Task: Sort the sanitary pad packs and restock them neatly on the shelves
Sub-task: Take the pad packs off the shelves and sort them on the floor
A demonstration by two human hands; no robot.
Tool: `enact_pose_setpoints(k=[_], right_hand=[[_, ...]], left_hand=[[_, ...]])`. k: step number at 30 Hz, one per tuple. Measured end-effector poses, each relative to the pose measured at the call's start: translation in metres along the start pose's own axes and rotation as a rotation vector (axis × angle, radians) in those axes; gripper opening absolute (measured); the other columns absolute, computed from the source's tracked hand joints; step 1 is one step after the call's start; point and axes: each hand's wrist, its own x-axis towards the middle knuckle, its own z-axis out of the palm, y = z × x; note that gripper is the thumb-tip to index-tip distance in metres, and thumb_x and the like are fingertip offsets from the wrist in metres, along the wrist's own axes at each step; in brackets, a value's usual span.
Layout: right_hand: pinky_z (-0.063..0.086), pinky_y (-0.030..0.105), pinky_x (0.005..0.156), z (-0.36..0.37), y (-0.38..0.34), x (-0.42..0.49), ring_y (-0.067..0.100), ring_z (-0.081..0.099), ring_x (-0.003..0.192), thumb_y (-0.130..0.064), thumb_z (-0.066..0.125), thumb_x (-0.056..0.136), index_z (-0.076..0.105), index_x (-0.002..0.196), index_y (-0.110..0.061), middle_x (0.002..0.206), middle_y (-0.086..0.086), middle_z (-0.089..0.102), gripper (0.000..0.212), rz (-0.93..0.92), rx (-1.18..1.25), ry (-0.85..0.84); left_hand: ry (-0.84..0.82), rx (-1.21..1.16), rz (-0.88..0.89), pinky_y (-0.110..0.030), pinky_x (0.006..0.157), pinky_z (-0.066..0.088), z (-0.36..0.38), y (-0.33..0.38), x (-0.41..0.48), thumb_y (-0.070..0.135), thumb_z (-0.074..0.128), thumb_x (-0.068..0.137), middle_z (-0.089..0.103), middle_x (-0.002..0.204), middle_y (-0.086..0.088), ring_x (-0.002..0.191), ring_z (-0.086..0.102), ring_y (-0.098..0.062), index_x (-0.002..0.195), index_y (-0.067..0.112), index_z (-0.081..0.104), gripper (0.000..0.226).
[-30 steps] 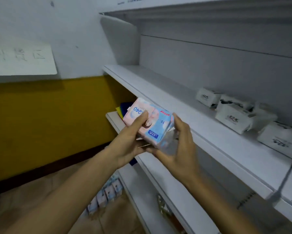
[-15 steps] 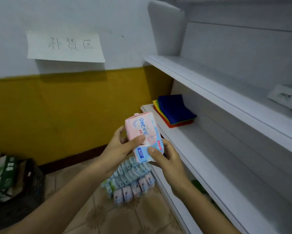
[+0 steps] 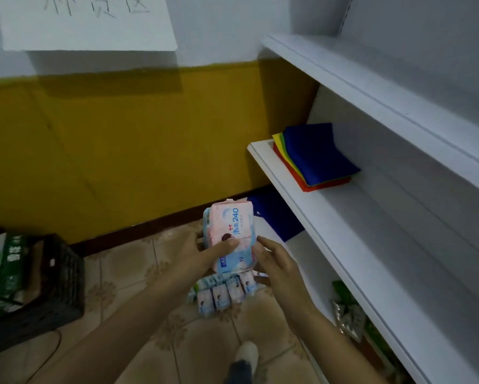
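My L hand (image 3: 202, 256) grips pad pack (image 3: 232, 234), thumb across the front; my R hand (image 3: 277, 261) cups its 4 o'clock corner. Pack is upright, mid-air, with floor pile (image 3: 221, 295) at its 6 o'clock. Step, in my judgement: sorting, pre-placement. Next: carry to 2 o'clock, middle shelf (image 3: 365, 234), below the folded cloths (image 3: 316, 156); seat it square.

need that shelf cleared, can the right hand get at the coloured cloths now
Probably yes: the left hand grips the pad pack, so the right hand could let go, and the cloths lie near the edge of the open shelf.
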Motion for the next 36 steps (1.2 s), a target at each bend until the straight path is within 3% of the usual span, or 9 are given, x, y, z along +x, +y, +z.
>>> enact_pose_setpoints(k=[10,13,16,20,23,28,31,33,36], right_hand=[[0.054,0.016,0.064,0.028,0.017,0.135,-0.001,0.068,0.085,-0.038,0.063,0.082,0.053,0.121,-0.025,0.113,-0.004,0.063,0.042,0.166,0.017,-0.155],[0.057,0.022,0.072,0.045,0.037,0.155,0.009,0.067,0.096,-0.057,0.067,0.067,0.048,0.129,-0.026,0.117,-0.003,0.064,0.072,0.291,-0.027,-0.154],[0.054,0.017,0.065,0.07,0.066,0.166,0.013,0.069,0.092,-0.041,0.069,0.081,0.05,0.125,-0.022,0.114,0.002,0.067,0.052,0.439,0.015,-0.167],[0.056,0.02,0.066,0.106,0.123,0.171,0.004,0.07,0.08,-0.016,0.069,0.087,0.056,0.108,-0.021,0.1,-0.001,0.07,0.025,0.557,0.05,-0.002],[0.057,0.038,0.085,0.139,0.181,0.174,0.019,0.069,0.095,-0.017,0.072,0.085,0.052,0.122,-0.012,0.111,0.008,0.068,0.042,0.709,0.051,0.112],[0.056,0.029,0.067,0.196,0.291,0.177,0.025,0.068,0.078,0.0,0.063,0.089,0.059,0.11,0.012,0.096,0.025,0.068,0.025,0.919,0.107,0.326],[0.05,0.038,0.07,0.224,0.366,0.183,0.039,0.062,0.08,-0.007,0.062,0.091,0.062,0.087,0.001,0.086,0.024,0.065,0.009,1.062,0.115,0.454],[0.055,0.042,0.078,0.236,0.425,0.191,0.034,0.065,0.087,-0.016,0.065,0.089,0.061,0.091,-0.005,0.094,0.017,0.067,0.011,1.154,0.083,0.434],[0.053,0.032,0.063,0.245,0.519,0.213,0.022,0.064,0.074,-0.026,0.065,0.089,0.061,0.103,-0.003,0.089,0.01,0.068,0.027,1.211,0.091,0.435]], left_hand=[[0.148,0.077,-0.1,-0.037,0.074,0.06,-0.043,0.009,0.109,0.055,0.088,0.052,0.069,0.109,-0.003,0.085,0.072,-0.017,0.117,0.02,0.056,0.081],[0.162,0.039,-0.155,-0.029,0.064,0.059,-0.058,-0.007,0.13,0.027,0.075,0.077,0.074,0.087,0.002,0.075,0.072,-0.015,0.096,0.022,0.058,0.026],[0.103,0.01,-0.248,-0.025,0.06,0.058,-0.076,-0.03,0.147,0.019,0.066,0.087,0.073,0.083,0.007,0.072,0.072,-0.011,0.099,0.021,0.058,0.015],[0.025,0.147,-0.333,-0.033,0.073,0.06,-0.125,-0.084,0.18,0.024,0.077,0.08,0.07,0.108,-0.003,0.09,0.071,-0.018,0.114,0.02,0.057,0.04],[-0.135,0.332,-0.366,-0.033,0.075,0.059,-0.17,-0.131,0.208,0.024,0.085,0.072,0.065,0.114,0.0,0.097,0.066,-0.014,0.13,0.021,0.04,0.073],[-0.234,0.496,-0.558,-0.015,0.057,0.051,-0.23,-0.225,0.253,0.008,0.078,0.077,0.062,0.098,0.002,0.081,0.062,-0.009,0.112,0.014,0.049,0.046],[-0.249,0.529,-0.649,-0.01,0.049,0.046,-0.254,-0.296,0.28,0.005,0.071,0.083,0.059,0.093,0.001,0.069,0.058,-0.002,0.11,0.013,0.046,0.037],[-0.248,0.527,-0.709,-0.012,0.056,0.052,-0.262,-0.345,0.301,0.004,0.069,0.085,0.059,0.097,0.001,0.077,0.061,-0.007,0.113,0.015,0.047,0.038],[-0.236,0.652,-0.697,-0.037,0.088,0.054,-0.275,-0.429,0.338,0.019,0.072,0.085,0.061,0.112,-0.003,0.103,0.062,-0.022,0.124,0.013,0.052,0.045]])
